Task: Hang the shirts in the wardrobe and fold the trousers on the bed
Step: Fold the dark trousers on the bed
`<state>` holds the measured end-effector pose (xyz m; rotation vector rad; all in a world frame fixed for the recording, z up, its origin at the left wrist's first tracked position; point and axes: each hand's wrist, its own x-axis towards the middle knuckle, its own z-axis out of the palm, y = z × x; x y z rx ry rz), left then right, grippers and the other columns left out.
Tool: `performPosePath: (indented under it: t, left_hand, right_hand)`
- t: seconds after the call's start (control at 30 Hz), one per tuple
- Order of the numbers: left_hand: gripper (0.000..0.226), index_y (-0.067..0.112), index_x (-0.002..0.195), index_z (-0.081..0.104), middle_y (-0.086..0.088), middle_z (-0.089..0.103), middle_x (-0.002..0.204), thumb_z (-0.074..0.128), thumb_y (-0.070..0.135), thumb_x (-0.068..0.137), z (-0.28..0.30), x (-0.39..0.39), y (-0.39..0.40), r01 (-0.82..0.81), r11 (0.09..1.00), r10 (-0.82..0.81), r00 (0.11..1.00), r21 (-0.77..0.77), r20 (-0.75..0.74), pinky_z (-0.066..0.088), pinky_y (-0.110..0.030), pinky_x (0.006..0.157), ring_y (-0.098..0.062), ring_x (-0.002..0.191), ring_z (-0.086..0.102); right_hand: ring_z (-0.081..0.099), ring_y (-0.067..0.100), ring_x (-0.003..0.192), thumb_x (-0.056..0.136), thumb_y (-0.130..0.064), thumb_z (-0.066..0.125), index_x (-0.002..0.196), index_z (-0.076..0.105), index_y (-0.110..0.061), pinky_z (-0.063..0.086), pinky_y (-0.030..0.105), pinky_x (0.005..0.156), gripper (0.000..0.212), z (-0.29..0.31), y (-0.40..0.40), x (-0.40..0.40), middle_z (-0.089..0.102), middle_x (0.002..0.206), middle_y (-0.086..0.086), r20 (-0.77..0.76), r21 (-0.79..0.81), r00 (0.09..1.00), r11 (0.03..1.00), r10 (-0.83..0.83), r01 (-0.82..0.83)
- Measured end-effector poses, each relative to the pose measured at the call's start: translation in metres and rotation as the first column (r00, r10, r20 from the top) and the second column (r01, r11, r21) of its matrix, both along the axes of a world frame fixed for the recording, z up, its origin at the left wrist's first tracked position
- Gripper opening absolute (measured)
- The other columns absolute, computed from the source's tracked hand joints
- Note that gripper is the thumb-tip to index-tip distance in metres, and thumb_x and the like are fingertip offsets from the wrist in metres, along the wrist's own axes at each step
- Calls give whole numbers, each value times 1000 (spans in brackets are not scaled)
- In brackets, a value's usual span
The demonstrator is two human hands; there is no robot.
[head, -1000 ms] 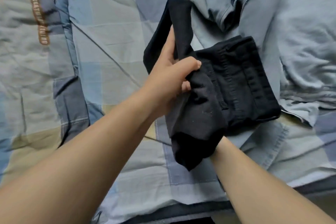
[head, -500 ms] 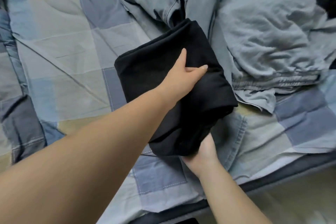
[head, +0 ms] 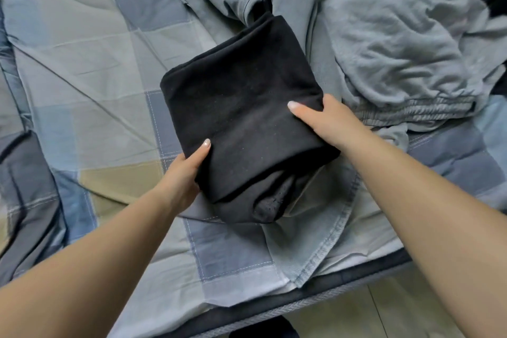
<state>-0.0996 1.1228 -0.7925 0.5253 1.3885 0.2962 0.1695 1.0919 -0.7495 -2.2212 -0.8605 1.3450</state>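
Black trousers [head: 241, 107], folded into a thick square bundle, lie on the checked bed sheet [head: 90, 68]. My left hand [head: 182, 175] grips the bundle's near left corner, thumb on top and fingers hidden beneath. My right hand [head: 323, 121] grips its right edge, thumb lying across the top and fingers tucked under the fabric. A loose end of the trousers bulges out at the near side.
A crumpled grey garment [head: 384, 35] with an elastic waistband lies behind and to the right of the bundle. A light denim piece [head: 321, 244] lies under the bundle's near side, reaching the bed edge [head: 315, 302]. Floor shows at the bottom right.
The last fold has closed into a compact bundle. My left hand moved from the top to the near left corner; my right hand came from underneath to the right edge.
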Motion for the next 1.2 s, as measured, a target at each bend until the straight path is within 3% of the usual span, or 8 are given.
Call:
performPosePath:
  t: [0.17,0.4,0.5,0.6,0.73,0.93,1.03,1.2]
  left_hand:
    - [29,18,111,66,4,73,106,70,32,86,-4,-18,-7,-69,975,96,987,210,-125,52,-31,86,-13,100,69]
    - [28,37,100,70,13,73,104,74,46,74,22,-139,-67,80,969,5,940,235,-341,50,-30,82,-6,97,68]
    - [35,31,102,70,9,73,105,79,45,71,27,-185,-96,128,980,-65,930,152,-363,50,-31,84,-8,98,69]
    - [50,21,111,65,1,72,108,78,41,67,21,-206,-109,71,992,-30,935,102,-353,52,-34,88,-15,99,69]
    - [66,20,129,50,2,68,116,79,40,74,14,-199,-83,44,978,34,929,203,-368,53,-30,87,-9,100,67]
    - [86,32,146,27,12,49,125,72,52,75,16,-173,-20,186,894,7,904,407,-428,37,-9,88,4,109,51]
    - [60,30,126,50,15,53,116,71,54,75,11,-168,-6,340,832,-75,851,437,-520,34,1,81,6,102,52]
    - [28,19,81,55,11,55,80,69,43,81,-3,-165,11,423,784,42,693,453,-719,43,-27,78,-16,88,57]
  right_hand:
    - [59,16,110,77,-45,73,128,56,-23,45,37,101,59,0,-1,-9,62,124,-6,-169,-65,985,997,37,-49]
    - [57,-14,88,81,-32,72,107,53,-39,44,7,69,33,-3,-80,-120,61,101,-28,-402,-51,915,997,32,-57]
    - [57,-6,96,81,-31,73,115,50,-36,45,15,79,41,-14,-127,-170,60,106,-24,-412,-138,911,990,-21,-40]
    - [60,9,107,80,-28,74,123,52,-21,47,29,92,48,-19,-154,-202,63,112,-11,-317,-194,943,980,-100,38]
    - [56,8,105,79,-38,71,124,51,-26,44,27,88,51,-19,-140,-207,58,108,-16,-89,-91,995,996,-34,26]
    - [52,18,121,85,-56,55,132,47,-19,41,37,104,60,-34,-58,-197,56,130,-3,-87,-51,978,981,-192,188]
    - [55,25,113,85,-62,50,124,51,-14,44,44,99,61,-46,-39,-206,58,123,7,47,-59,976,975,-213,215]
    - [57,29,90,91,-53,51,99,51,-7,47,42,83,47,-56,-44,-210,62,93,8,196,72,952,971,-236,226]
